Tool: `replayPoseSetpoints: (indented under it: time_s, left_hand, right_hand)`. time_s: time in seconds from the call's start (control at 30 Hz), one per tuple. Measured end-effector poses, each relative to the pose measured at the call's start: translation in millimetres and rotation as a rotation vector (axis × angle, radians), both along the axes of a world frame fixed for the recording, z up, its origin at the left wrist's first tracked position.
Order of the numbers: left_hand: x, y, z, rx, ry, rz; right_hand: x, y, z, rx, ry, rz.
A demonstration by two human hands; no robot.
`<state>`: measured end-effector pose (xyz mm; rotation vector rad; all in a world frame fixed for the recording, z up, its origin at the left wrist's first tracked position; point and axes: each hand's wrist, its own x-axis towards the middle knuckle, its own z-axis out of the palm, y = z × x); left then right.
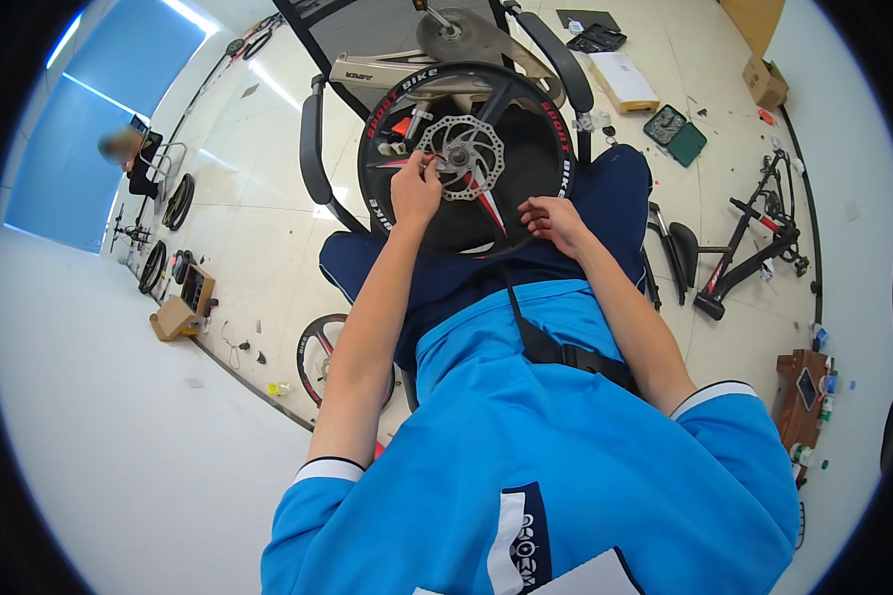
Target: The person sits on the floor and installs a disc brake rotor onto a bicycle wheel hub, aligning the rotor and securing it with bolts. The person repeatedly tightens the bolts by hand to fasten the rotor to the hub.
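Note:
A black bicycle wheel with red and white lettering round its rim leans against the chair in front of me, its lower edge at my lap. At its hub sits a silver brake disc with cut-out holes. My left hand is at the disc's left edge, thumb and fingers pinched together; whatever they hold is too small to make out. Near the wheel's lower right rim, my right hand has its fingers loosely bent and apart, with nothing visible in them.
Armrests of the black chair flank the wheel, and a silver bike part rests on it behind. A bike frame lies on the floor at right, beside a green case. Another wheel is by my left arm. A person sits far left.

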<state>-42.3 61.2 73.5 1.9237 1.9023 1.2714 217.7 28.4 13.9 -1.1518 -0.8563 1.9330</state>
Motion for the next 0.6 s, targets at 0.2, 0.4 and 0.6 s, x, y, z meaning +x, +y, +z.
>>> replayPoseSetpoints:
  time_s: [0.2, 0.4, 0.6]
  left_hand:
    - [4, -3, 2, 0.039, 0.068, -0.05]
    - [4, -5, -3, 0.055, 0.033, -0.1]
    - [1, -5, -9, 0.033, -0.14, -0.123]
  right_hand:
    - [2, 1, -3, -0.002, -0.015, 0.001]
    - [1, 1, -3, 0.013, -0.027, 0.019]
    - [0, 0, -3, 0.026, -0.038, 0.025]
